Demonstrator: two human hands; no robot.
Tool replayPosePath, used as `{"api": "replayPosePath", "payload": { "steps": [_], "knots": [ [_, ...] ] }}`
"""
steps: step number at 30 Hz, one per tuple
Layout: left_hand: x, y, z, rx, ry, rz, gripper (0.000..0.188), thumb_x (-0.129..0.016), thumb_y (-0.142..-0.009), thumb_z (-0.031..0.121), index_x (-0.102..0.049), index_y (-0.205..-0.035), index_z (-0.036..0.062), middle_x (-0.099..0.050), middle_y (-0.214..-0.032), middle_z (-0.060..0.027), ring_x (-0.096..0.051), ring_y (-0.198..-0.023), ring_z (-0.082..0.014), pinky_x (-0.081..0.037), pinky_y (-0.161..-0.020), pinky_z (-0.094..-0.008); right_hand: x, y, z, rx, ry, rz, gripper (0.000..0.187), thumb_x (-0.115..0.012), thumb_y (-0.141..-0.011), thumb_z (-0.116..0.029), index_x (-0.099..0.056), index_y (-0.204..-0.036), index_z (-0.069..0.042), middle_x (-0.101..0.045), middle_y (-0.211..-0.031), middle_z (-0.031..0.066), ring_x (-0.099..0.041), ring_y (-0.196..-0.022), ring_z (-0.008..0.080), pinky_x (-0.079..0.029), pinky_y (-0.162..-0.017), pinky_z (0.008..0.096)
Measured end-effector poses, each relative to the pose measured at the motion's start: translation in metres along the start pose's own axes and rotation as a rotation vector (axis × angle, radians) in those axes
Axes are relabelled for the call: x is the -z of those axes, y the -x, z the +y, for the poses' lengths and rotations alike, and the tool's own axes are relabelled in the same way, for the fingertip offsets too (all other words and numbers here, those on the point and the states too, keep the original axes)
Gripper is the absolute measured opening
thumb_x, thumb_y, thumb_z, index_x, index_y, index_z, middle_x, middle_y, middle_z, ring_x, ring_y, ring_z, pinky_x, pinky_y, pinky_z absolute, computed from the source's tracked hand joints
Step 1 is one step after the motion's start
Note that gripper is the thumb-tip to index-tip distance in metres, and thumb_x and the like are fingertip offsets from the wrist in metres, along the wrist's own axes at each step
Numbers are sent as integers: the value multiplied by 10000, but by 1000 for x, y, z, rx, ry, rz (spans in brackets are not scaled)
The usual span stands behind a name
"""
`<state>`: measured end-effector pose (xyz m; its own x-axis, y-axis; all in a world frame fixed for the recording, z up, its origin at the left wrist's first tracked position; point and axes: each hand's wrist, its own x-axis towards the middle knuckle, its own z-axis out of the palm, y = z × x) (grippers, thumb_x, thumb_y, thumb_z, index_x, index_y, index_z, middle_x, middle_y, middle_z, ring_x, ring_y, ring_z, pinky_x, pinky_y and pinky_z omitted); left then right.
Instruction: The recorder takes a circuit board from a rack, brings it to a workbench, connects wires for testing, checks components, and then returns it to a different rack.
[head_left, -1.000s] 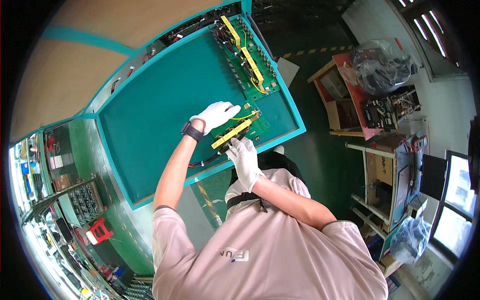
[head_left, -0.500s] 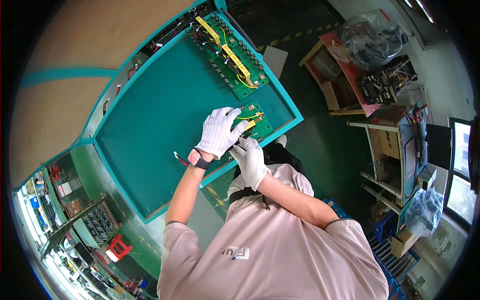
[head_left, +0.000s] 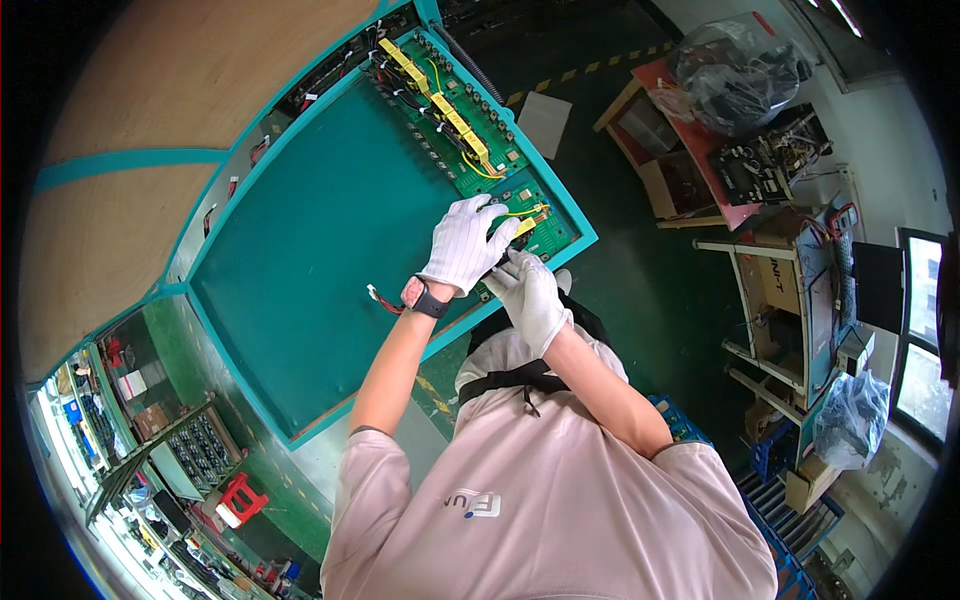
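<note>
A green circuit board [head_left: 548, 236] with yellow parts and a yellow wire lies at the near right corner of the green-topped workbench [head_left: 330, 250]. My left hand [head_left: 465, 243], in a white striped glove, grips it from the left, thumb and fingers curled over it. Closed at its near edge is my white-gloved right hand [head_left: 531, 297], fingertips beside dark parts close to the left thumb. The hands cover the board's middle. Just beyond lies a longer green circuit board [head_left: 500, 152] carrying a row of yellow parts and dark wires.
A cable end with a white connector [head_left: 383, 300] lies left of my left wrist. The bench has a raised teal rim [head_left: 575, 215]. Off to the right stand a red-topped stand [head_left: 690, 150] and a shelf rack [head_left: 775, 300]; a red stool [head_left: 240, 500] stands at lower left.
Both hands and the near circuit board have shifted right and away from me, so the board now sits close against the longer one. My view has also moved slightly.
</note>
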<state>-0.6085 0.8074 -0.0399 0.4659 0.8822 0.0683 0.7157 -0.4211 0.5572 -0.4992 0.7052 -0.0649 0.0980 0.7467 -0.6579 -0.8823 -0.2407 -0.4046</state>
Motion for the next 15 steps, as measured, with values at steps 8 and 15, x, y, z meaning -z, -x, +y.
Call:
{"api": "replayPosePath", "payload": {
  "steps": [8, 15],
  "knots": [
    [-12, -12, 0, -12, 84, 59, 319, -634, -1005, 369, -754, -1124, 98, -701, -1241, -192, -649, -1154, -387, -541, -984, -482, -13, 7, -35, -100, 28, -3, 587, -444, -1085, -247, -265, -1540, 78, -335, -1556, 318, -387, -1454, 460, -379, -1214, 575],
    [-17, -4, -9, -98, 69, 95, 275, -648, -990, 309, -748, -1122, 89, -704, -1240, -182, -653, -1156, -384, -548, -979, -472, -15, 13, -54, -138, 115, -96, 570, -468, -1094, -248, -283, -1525, 76, -350, -1575, 319, -442, -1426, 456, -388, -1208, 553]
  ]
}}
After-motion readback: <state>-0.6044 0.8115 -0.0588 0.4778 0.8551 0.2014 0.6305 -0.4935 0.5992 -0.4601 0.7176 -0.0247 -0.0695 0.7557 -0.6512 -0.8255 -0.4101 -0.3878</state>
